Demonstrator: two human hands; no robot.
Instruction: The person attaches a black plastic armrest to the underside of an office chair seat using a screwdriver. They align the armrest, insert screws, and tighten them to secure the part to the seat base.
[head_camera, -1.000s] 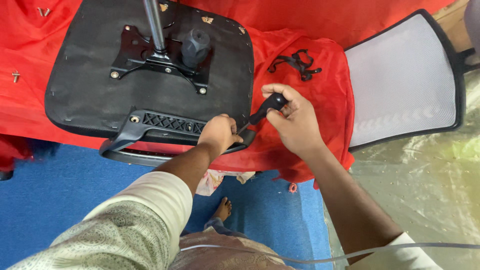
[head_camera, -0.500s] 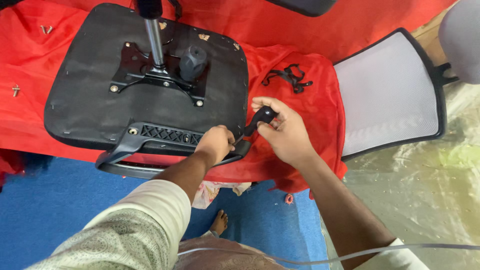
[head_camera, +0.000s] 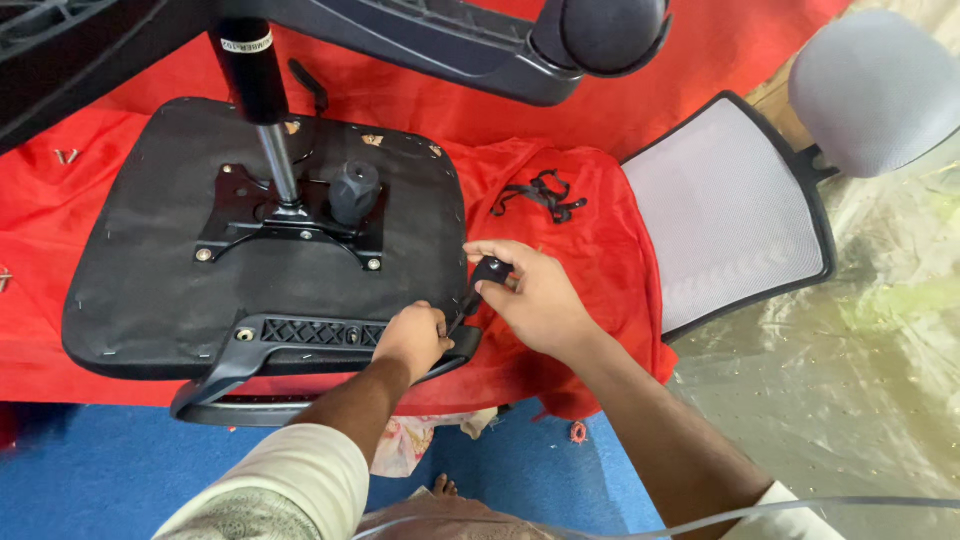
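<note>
A furniture assembly workshop, seen from above. An upturned black office chair seat (head_camera: 260, 260) with its metal mounting plate (head_camera: 290, 215) and gas lift cylinder (head_camera: 262, 100) lies on a red cloth (head_camera: 600, 230) spread over a work surface. Just right of the fingers rests a separate grey mesh chair backrest (head_camera: 725, 215); beyond it, a grey headrest (head_camera: 875, 90). Loose screws (head_camera: 66, 156) lie far left of the fingers. Clear plastic sheeting (head_camera: 850, 400) covers the floor at right, blue flooring (head_camera: 90, 470) below.

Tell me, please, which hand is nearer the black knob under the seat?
Left. The left hand lies just below the black knob; the right hand is farther right, gripping a screwdriver.
</note>
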